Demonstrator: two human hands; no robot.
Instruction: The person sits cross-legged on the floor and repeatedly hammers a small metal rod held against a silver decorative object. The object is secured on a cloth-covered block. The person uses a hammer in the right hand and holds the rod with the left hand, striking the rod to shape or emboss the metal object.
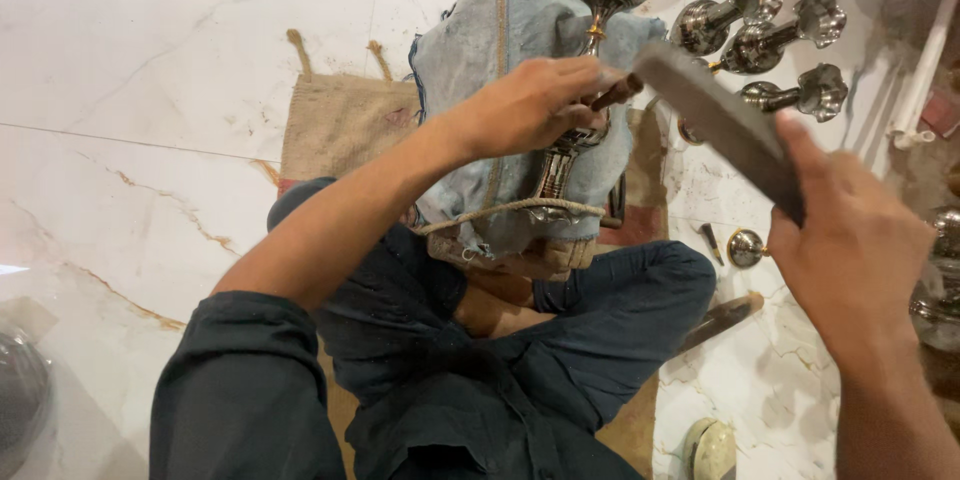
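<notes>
I sit cross-legged on a marble floor. My left hand (530, 100) grips a brown wooden handle (617, 92) set against a shiny metal tap fitting (592, 10) with a gold rim. The fitting lies on a blue denim cloth (500, 50), tied down by a rope (520, 208). My right hand (850, 240) holds a long flat dark metal file (715, 120) raised at a slant, its far end close to the wooden handle.
Three chrome tap parts with lobed knobs (790, 35) lie at the upper right. A small round chrome piece (745, 248) and a dark tool (722, 318) lie by my right knee. A burlap sack (340, 125) is under the work. White pipes (925, 60) are at the far right.
</notes>
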